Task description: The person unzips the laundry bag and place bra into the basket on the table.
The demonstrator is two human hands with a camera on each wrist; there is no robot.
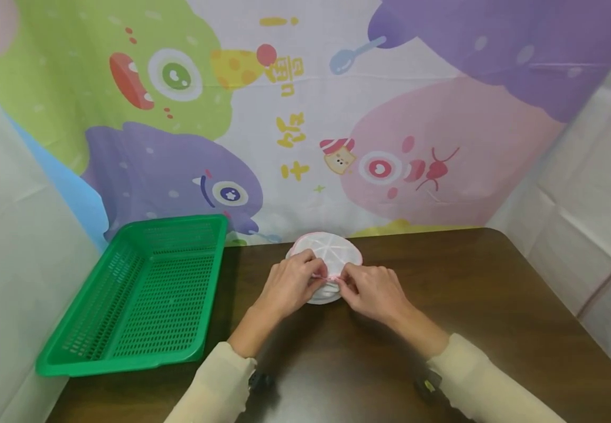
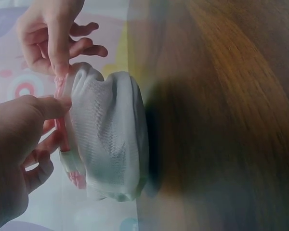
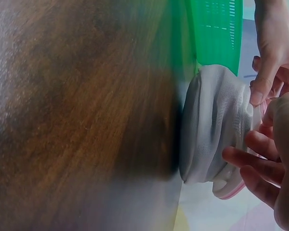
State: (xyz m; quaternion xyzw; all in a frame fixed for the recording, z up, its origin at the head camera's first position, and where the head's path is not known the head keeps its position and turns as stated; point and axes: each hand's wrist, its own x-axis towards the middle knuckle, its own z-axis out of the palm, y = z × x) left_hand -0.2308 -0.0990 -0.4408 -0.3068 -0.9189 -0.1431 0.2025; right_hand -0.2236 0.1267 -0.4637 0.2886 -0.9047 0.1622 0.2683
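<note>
The white mesh pouch (image 1: 333, 254) sits on the surface (image 1: 464, 276) between both hands, its pink-trimmed edge (image 2: 62, 135) running crosswise from one to the other. Neither hand is nearer: the left hand (image 1: 294, 281) and right hand (image 1: 373, 290) each pinch that edge, fingers bent, forearms converging forward. The green basket (image 1: 207, 305) stands to the left.
</note>
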